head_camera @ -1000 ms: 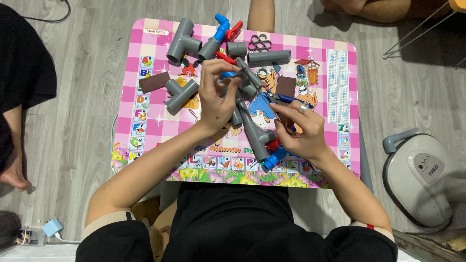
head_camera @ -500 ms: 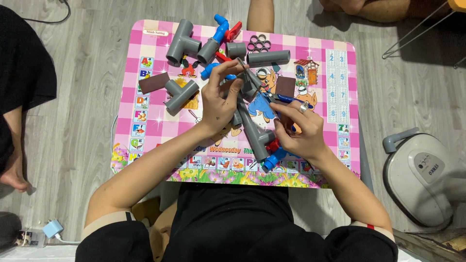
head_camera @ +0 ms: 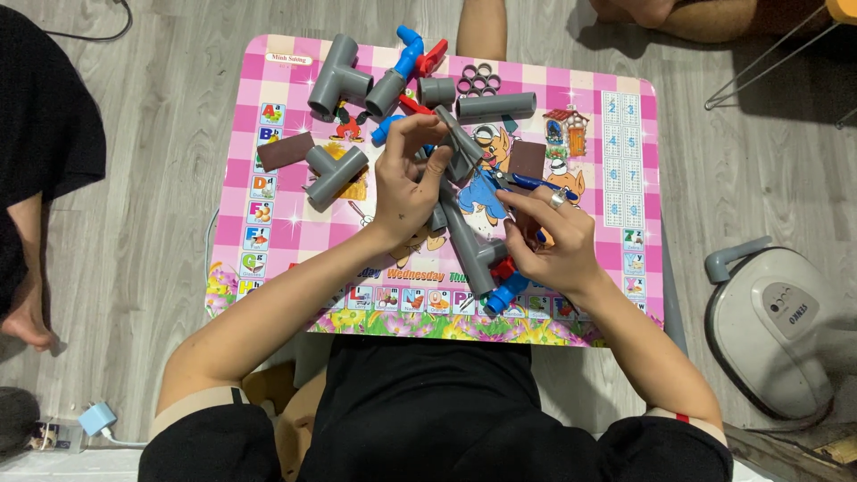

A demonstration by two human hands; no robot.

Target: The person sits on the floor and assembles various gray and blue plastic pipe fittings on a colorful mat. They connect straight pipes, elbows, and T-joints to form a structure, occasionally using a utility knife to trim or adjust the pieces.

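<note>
My left hand (head_camera: 403,183) grips the upper end of a grey pipe assembly (head_camera: 457,143) over the middle of the pink children's table (head_camera: 284,223). The assembly's long grey pipe (head_camera: 466,245) slants down toward me. It ends in a blue valve (head_camera: 503,295) with a red handle (head_camera: 504,267). My right hand (head_camera: 552,239) rests beside that pipe and pinches a blue-handled tool (head_camera: 536,183), whose tip points left at the assembly. A ring sits on one right finger.
Loose parts lie on the table's far half: two grey tees (head_camera: 335,80) (head_camera: 335,174), a blue and red valve (head_camera: 411,49), a short pipe (head_camera: 495,107), grey rings (head_camera: 479,80) and brown blocks (head_camera: 286,150). Another person's leg (head_camera: 482,27) touches the far edge. A white appliance (head_camera: 777,321) stands on the right.
My left fingers have shifted upward on the grey assembly and tilted it slightly, uncovering a blue piece beside my thumb. My right hand has barely moved.
</note>
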